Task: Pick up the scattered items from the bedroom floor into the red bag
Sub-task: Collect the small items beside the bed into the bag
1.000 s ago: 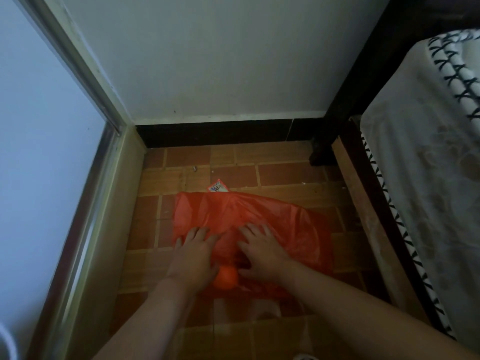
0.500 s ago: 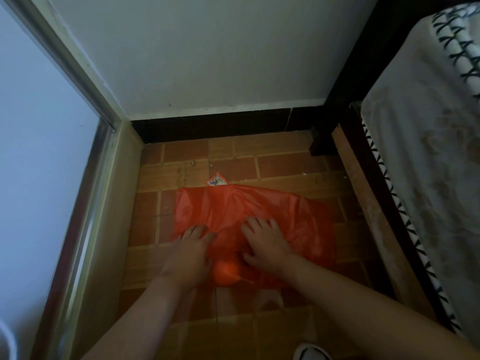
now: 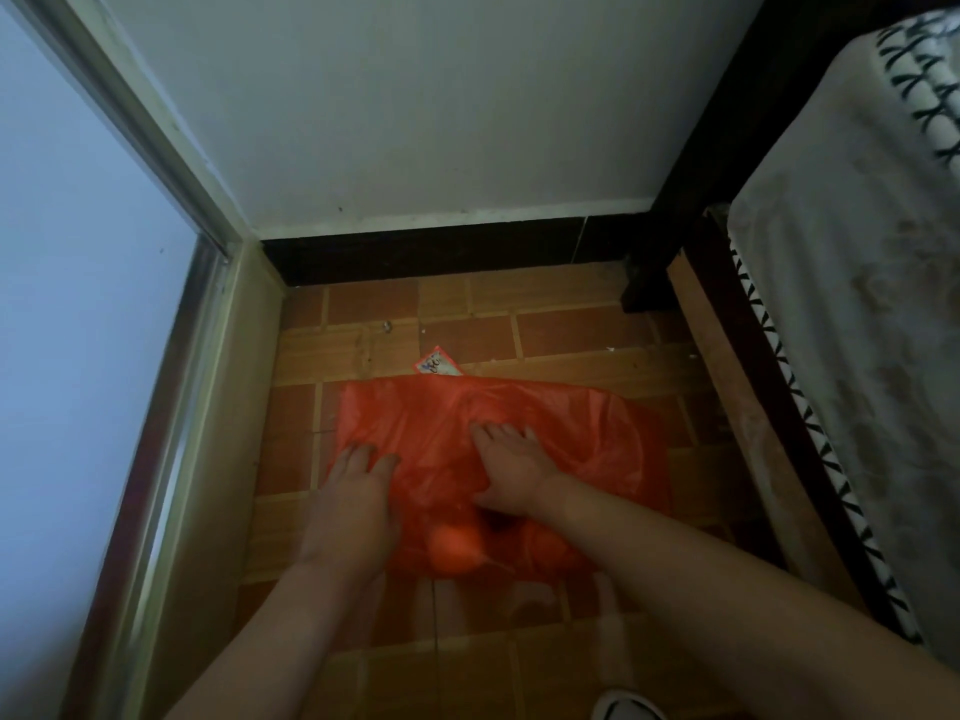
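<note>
**Two flat hands on the red bag**

From the head camera, the red bag [image 3: 488,449] lies flat on the brick floor [image 3: 571,330], in the gap between the door frame [image 3: 208,407] on the left and the bed [image 3: 857,356] on the right. Its long side runs left to right.

The left hand [image 3: 353,504] rests on the left near part of the bag. Its fingers look straight and a little spread, pointing to the far wall. The right hand [image 3: 511,475] lies flat on the middle of the bag, fingers spread, thumb out to the left. Neither hand seems to be pinching the plastic; both look like they are pressing it down or smoothing it.

Between the two wrists, at the near edge of the bag, there is a round orange lump [image 3: 454,548]. I cannot tell if it is a thing inside the bag or a bunched part of the bag.

A small wrapper [image 3: 438,363] with writing peeks out from under the far edge of the bag. It lies past the fingertips of both hands, on the far side. The right hand looks a bit nearer to it. I think the bag must be opened first, and then a hand must reach over it to get the wrapper.

A white shoe tip [image 3: 626,706] shows at the very near edge.
</note>
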Demonstrator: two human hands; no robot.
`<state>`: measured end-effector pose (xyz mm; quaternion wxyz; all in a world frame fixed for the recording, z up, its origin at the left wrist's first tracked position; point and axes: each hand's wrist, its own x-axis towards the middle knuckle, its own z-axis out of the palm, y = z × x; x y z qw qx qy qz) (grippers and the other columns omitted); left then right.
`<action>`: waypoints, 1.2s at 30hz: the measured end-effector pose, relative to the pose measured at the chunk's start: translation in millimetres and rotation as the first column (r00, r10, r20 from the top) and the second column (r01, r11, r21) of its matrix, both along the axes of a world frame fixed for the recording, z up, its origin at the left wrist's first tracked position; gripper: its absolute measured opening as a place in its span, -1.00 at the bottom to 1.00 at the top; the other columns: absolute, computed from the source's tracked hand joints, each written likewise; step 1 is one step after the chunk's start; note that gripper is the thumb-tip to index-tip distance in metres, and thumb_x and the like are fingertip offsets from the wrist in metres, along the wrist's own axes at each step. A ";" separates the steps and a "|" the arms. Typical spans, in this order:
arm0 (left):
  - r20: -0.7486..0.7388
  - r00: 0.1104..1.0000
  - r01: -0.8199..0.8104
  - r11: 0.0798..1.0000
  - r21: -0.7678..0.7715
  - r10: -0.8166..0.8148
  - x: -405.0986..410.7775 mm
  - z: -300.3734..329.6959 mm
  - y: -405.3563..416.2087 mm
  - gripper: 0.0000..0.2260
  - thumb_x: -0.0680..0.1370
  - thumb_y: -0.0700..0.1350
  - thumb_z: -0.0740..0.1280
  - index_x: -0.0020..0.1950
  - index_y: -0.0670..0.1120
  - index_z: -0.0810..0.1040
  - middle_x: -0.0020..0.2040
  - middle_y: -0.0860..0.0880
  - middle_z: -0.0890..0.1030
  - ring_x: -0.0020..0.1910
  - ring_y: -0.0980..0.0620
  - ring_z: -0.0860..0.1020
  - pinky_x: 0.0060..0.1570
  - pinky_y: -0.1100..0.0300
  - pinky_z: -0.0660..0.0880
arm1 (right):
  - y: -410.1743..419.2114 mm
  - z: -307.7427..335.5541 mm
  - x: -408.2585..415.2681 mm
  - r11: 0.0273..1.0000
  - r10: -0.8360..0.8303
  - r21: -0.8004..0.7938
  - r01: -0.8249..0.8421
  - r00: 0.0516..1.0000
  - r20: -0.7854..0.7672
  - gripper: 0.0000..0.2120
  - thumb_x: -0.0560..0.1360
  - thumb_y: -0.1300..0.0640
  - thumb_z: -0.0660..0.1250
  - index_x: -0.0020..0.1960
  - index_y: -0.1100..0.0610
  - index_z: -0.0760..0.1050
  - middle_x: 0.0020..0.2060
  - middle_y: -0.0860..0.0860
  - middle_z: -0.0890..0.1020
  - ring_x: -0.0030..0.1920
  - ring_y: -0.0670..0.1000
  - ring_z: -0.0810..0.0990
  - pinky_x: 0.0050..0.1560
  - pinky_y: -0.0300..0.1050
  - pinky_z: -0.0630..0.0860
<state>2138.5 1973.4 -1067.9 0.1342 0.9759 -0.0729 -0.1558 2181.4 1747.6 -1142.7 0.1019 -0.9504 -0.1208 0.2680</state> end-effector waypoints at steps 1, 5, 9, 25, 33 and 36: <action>0.009 1.000 0.020 1.000 -0.001 -0.020 -0.9 -0.5 1.3 -0.43 0.40 -0.08 0.41 0.43 -0.09 0.51 0.38 -0.19 0.48 0.44 -0.23 0.37 0.43 -0.10 0.39 | 0.8 0.6 -0.9 1.000 0.001 0.019 -0.001 1.000 0.003 -0.02 0.42 -0.16 0.50 0.64 0.10 0.06 0.54 0.09 0.33 0.54 0.15 0.26 0.57 0.24 0.09; -0.051 0.983 0.180 0.982 0.047 -0.178 -4.2 4.6 -7.6 -0.27 0.47 0.14 0.44 0.59 0.06 0.28 0.57 -0.10 0.30 0.60 -0.14 0.19 0.52 -0.05 0.24 | 7.6 13.6 -17.0 0.998 -0.012 0.069 0.005 0.995 0.099 -0.48 0.53 -0.04 0.39 0.43 0.06 0.39 0.34 0.07 0.56 0.40 0.13 0.47 0.47 0.11 0.20; -0.103 0.952 0.294 0.955 0.036 -0.289 -6.5 8.6 -21.9 -0.10 0.45 0.19 0.46 0.65 0.17 0.01 0.65 0.03 0.07 0.66 -0.02 -0.06 0.53 -0.04 0.25 | 14.2 41.9 -49.3 0.988 -0.022 0.157 -0.001 0.989 0.148 -0.76 0.52 0.03 0.34 0.17 0.04 0.51 0.15 0.05 0.66 0.25 0.13 0.57 0.30 0.07 0.34; -0.349 0.817 0.529 0.838 0.134 -0.460 -21.5 2.8 -36.3 -0.47 0.55 0.09 0.38 0.51 0.08 0.40 0.67 -0.12 0.00 0.66 -0.14 -0.08 0.54 -0.01 0.22 | -35.1 59.6 -41.0 0.972 0.234 -0.043 -0.231 0.932 0.277 -0.20 0.42 -0.17 0.49 0.57 -0.15 0.23 0.61 0.08 0.15 0.60 0.20 0.08 0.54 0.38 0.10; -0.475 0.830 0.428 0.881 0.203 -0.294 -27.4 7.0 -18.3 -0.22 0.52 0.51 -0.03 0.48 0.02 0.48 0.66 -0.08 0.09 0.63 -0.14 0.07 0.55 -0.06 0.15 | -76.4 4.8 -22.3 0.902 0.293 -0.323 -0.287 0.956 -0.032 -0.42 0.71 0.11 0.10 0.68 0.04 0.00 0.69 0.02 -0.08 0.66 0.21 -0.03 0.52 0.31 0.14; -0.473 0.830 0.467 0.831 0.303 -0.294 -28.8 2.8 -8.9 -0.44 0.66 0.29 0.07 0.53 0.00 0.41 0.64 -0.10 0.15 0.60 -0.15 0.11 0.54 -0.11 0.15 | -92.8 -7.1 -25.9 0.894 0.270 -0.358 -0.269 0.962 -0.048 -0.44 0.72 0.16 -0.01 0.69 0.05 -0.06 0.69 0.03 -0.10 0.66 0.20 -0.08 0.57 0.30 0.03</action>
